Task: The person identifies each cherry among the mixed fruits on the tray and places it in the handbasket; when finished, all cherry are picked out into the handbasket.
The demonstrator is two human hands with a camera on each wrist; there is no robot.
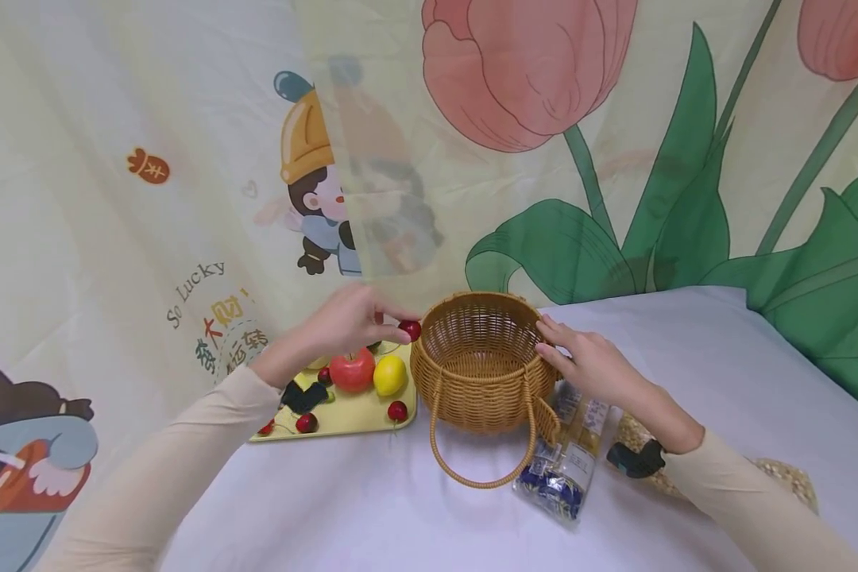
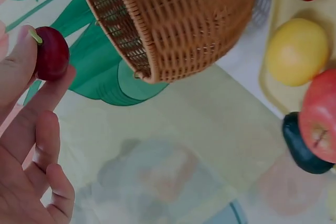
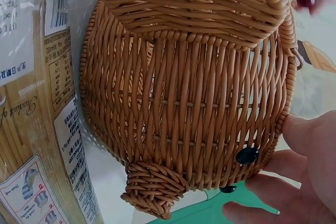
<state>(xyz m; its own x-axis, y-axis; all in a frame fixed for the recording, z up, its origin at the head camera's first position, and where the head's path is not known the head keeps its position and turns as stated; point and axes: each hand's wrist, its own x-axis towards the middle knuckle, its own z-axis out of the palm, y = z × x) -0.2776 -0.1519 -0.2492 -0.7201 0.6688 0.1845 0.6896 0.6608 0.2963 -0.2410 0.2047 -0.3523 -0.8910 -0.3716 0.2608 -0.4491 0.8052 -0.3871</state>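
Between thumb and fingertip, my left hand (image 1: 353, 322) pinches a dark red cherry (image 1: 410, 330) beside the left rim of a brown wicker basket (image 1: 489, 401). In the left wrist view the cherry (image 2: 52, 53) shows a short green stem, and the other fingers are loosely bent. My right hand (image 1: 589, 357) rests at the basket's right rim with fairly straight fingers. Close up in the right wrist view, the thumb and fingers lie against the edge of the basket (image 3: 189, 93), near its small black button eyes (image 3: 247, 155). The basket's handle (image 1: 482, 483) hangs down in front.
A yellow tray (image 1: 372, 426) on the left bears a red apple (image 1: 353, 370), a lemon (image 1: 389, 375) and several cherries. Right of the basket lie a clear packet of noodle-like sticks (image 1: 565, 461) and a bag of grain (image 1: 636, 445). A printed curtain (image 1: 386, 143) hangs behind.
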